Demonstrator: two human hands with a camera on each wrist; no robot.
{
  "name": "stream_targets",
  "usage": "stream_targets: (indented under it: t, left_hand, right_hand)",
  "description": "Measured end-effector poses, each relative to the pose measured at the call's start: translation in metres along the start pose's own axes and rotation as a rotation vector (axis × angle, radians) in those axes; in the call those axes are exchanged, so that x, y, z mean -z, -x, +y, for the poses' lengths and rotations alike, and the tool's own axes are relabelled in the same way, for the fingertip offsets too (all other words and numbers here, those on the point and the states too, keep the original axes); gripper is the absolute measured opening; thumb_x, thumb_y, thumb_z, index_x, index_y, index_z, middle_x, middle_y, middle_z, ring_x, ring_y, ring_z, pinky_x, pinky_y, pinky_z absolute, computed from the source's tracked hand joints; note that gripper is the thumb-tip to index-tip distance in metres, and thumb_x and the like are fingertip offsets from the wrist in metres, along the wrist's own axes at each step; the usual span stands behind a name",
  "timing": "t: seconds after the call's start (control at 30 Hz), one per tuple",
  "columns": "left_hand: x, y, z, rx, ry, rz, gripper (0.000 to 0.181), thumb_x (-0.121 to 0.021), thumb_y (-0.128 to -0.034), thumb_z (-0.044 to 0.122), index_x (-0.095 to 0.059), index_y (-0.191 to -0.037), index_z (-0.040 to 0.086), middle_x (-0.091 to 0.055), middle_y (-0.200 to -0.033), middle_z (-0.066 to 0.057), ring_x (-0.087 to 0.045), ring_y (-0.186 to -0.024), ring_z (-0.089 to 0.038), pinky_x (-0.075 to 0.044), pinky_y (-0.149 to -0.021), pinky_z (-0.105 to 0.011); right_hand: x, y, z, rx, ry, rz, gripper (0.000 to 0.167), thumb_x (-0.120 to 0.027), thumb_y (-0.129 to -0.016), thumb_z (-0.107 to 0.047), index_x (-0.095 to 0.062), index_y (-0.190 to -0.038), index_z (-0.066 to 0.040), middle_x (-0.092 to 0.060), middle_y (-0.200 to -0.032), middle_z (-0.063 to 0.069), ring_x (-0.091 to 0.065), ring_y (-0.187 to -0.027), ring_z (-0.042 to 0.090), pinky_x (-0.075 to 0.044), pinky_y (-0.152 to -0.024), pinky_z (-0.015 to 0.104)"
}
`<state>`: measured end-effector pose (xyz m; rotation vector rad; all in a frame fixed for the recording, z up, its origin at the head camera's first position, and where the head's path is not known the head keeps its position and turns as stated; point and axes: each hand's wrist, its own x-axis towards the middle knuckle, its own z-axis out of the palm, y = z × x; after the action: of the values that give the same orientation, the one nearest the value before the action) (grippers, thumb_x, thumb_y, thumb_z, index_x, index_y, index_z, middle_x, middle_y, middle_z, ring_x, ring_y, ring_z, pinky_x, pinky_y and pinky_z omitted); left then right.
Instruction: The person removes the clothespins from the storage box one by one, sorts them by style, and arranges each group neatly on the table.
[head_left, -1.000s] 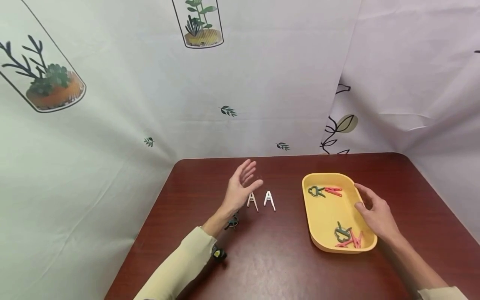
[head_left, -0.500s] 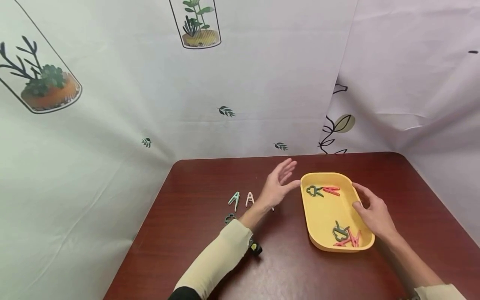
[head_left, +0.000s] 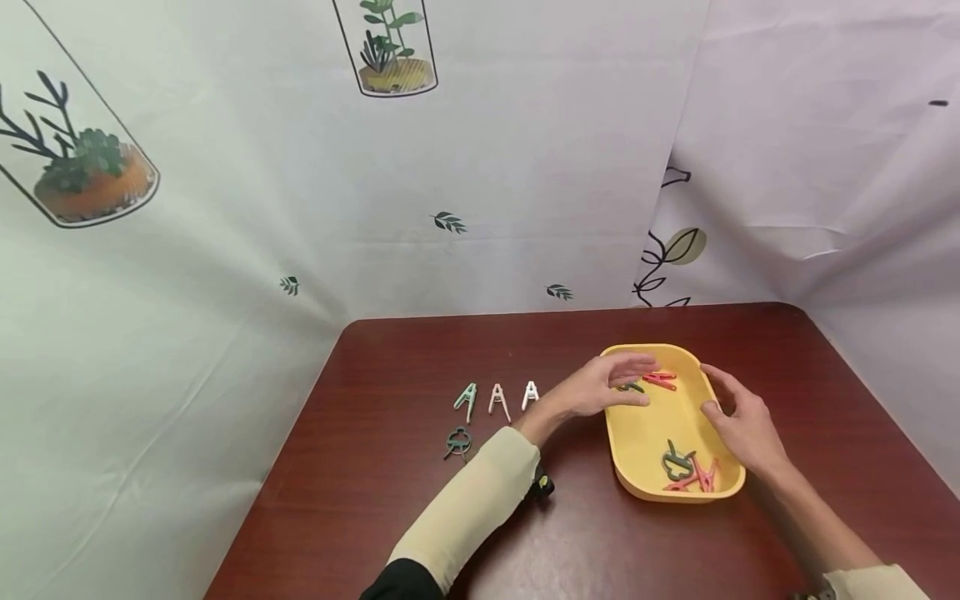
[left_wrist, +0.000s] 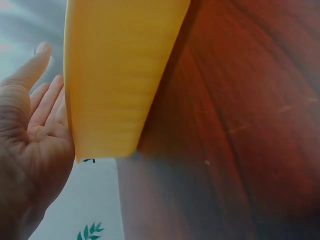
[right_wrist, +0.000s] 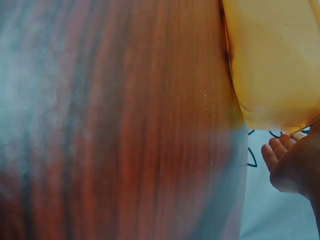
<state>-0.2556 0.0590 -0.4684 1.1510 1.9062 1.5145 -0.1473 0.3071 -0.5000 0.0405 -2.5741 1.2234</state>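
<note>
My left hand (head_left: 611, 385) is over the far left part of a yellow tray (head_left: 648, 492), fingers extended and thumb apart, holding nothing. It partly hides a dark green plant clip (head_left: 632, 387) in the tray, beside a red spring clip (head_left: 660, 380). At the tray's right rim, my right hand (head_left: 750, 429) touches or hovers with relaxed, curved fingers; contact is unclear. Near the tray's front lie another dark green plant clip (head_left: 677, 463) and pink spring clips (head_left: 705, 475). The left wrist view has the left palm (left_wrist: 45, 145) beside the tray wall (left_wrist: 115, 80).
Left of the tray, a mint green clip (head_left: 467, 402), a pale pink clip (head_left: 498, 400) and a white clip (head_left: 530, 392) lie in a row. A dark green plant clip (head_left: 458, 442) lies nearer. A printed cloth (head_left: 487, 150) hangs behind the dark red table (head_left: 390, 375).
My left hand has moved right, from above the row of clips to over the tray, uncovering that row. The right hand has stayed at the tray's right rim.
</note>
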Motion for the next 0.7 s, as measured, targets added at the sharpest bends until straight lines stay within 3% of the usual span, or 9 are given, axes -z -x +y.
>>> stream_targets:
  t: [0.07,0.27,0.4,0.47,0.53,0.7]
  left_hand:
    - [0.0,-0.004,0.001,0.009,-0.028,-0.032,0.068,-0.077,-0.0965,0.001,-0.045,-0.157,-0.003,-0.057,-0.155,-0.014,-0.054,-0.142,-0.015,-0.044,-0.116,-0.029]
    - [-0.004,-0.018,0.008,0.013,-0.072,-0.17,0.06,-0.071,-0.0987,-0.004,-0.046,-0.152,-0.009,-0.055,-0.151,-0.027,-0.055,-0.143,-0.028,-0.042,-0.117,-0.028]
    - [-0.014,-0.026,0.01,0.019,-0.148,-0.234,0.055,-0.07,-0.0995,-0.004,-0.049,-0.151,-0.007,-0.06,-0.148,-0.023,-0.057,-0.14,-0.018,-0.042,-0.112,-0.017]
    - [-0.02,-0.028,0.01,0.018,-0.178,-0.256,0.054,-0.07,-0.0994,-0.004,-0.05,-0.149,-0.006,-0.062,-0.147,-0.02,-0.058,-0.138,-0.013,-0.043,-0.11,-0.015]
    - [-0.024,-0.03,0.011,0.017,-0.195,-0.279,0.052,-0.071,-0.0992,-0.004,-0.052,-0.148,-0.006,-0.063,-0.146,-0.019,-0.059,-0.136,-0.01,-0.043,-0.108,-0.014]
    - [-0.03,-0.034,0.013,0.044,-0.264,-0.344,0.048,-0.07,-0.0995,-0.003,-0.055,-0.145,-0.004,-0.065,-0.144,-0.014,-0.06,-0.13,-0.005,-0.043,-0.106,-0.011]
  right_hand:
    - [-0.001,0.0,-0.001,0.0,0.002,-0.002,0.054,-0.06,-0.103,-0.003,-0.047,-0.156,0.001,-0.061,-0.137,0.036,-0.062,-0.098,0.011,-0.05,-0.069,0.009]
    - [0.0,0.001,0.0,0.016,-0.002,0.004,0.054,-0.061,-0.103,-0.003,-0.048,-0.155,0.002,-0.061,-0.135,0.037,-0.054,-0.094,-0.009,-0.051,-0.067,0.009]
    - [0.0,0.001,0.002,0.032,-0.003,0.005,0.054,-0.062,-0.103,-0.002,-0.048,-0.154,0.003,-0.061,-0.135,0.037,-0.063,-0.098,0.002,-0.052,-0.068,0.009]
    - [0.0,0.001,0.002,0.041,-0.004,0.007,0.054,-0.062,-0.103,-0.002,-0.049,-0.154,0.003,-0.061,-0.135,0.038,-0.067,-0.1,0.013,-0.052,-0.069,0.009]
    - [0.0,0.001,0.002,0.049,-0.003,0.009,0.053,-0.063,-0.103,-0.002,-0.049,-0.154,0.003,-0.062,-0.135,0.037,-0.067,-0.1,0.015,-0.052,-0.069,0.008]
    - [0.001,0.0,0.003,0.057,-0.017,0.003,0.054,-0.062,-0.103,-0.002,-0.048,-0.154,0.002,-0.063,-0.132,0.037,-0.058,-0.091,-0.006,-0.054,-0.066,0.012]
